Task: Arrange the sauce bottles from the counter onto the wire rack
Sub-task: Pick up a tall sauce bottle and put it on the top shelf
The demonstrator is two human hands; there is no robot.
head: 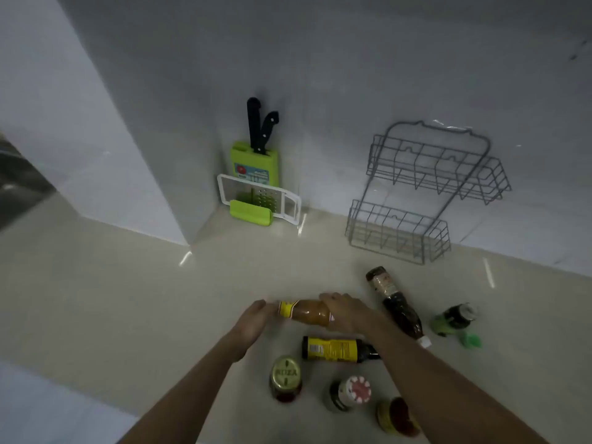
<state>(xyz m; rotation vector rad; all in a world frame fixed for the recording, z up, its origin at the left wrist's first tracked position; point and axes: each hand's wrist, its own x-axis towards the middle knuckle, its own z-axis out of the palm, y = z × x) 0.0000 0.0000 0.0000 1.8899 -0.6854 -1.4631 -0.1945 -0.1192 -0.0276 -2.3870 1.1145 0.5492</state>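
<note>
An orange-brown sauce bottle with a yellow label (302, 311) lies on its side on the beige glossy counter (112, 299), and it is between the two hands. The left hand (253, 320) is at the labelled end of this bottle, with the fingers held together and the fingertips touching or almost touching it; the blur does not let one tell whether it really grips. The right hand (347, 310) lies over the other end of the bottle, palm down, with the fingers curved around it. Both forearms come from the bottom edge of the picture and point toward the wall, the right one crossing over a dark bottle with a large yellow label (336, 349), which also lies on its side just in front of the held bottle.

To the right of the right hand lies a long dark bottle with a white cap (395, 306), and further right a small bottle with a green label (453, 318). Near the bottom edge stand a jar with a gold lid (286, 378), a jar with a red and white lid (350, 392) and a tilted jar with a yellow label (395, 416).

The grey two-tier wire rack (426, 190) stands against the wall, well apart from the hands, and both its shelves hold nothing. In the corner a green holder with two black-handled knives (258, 155) stands behind a white grater (259, 198).
</note>
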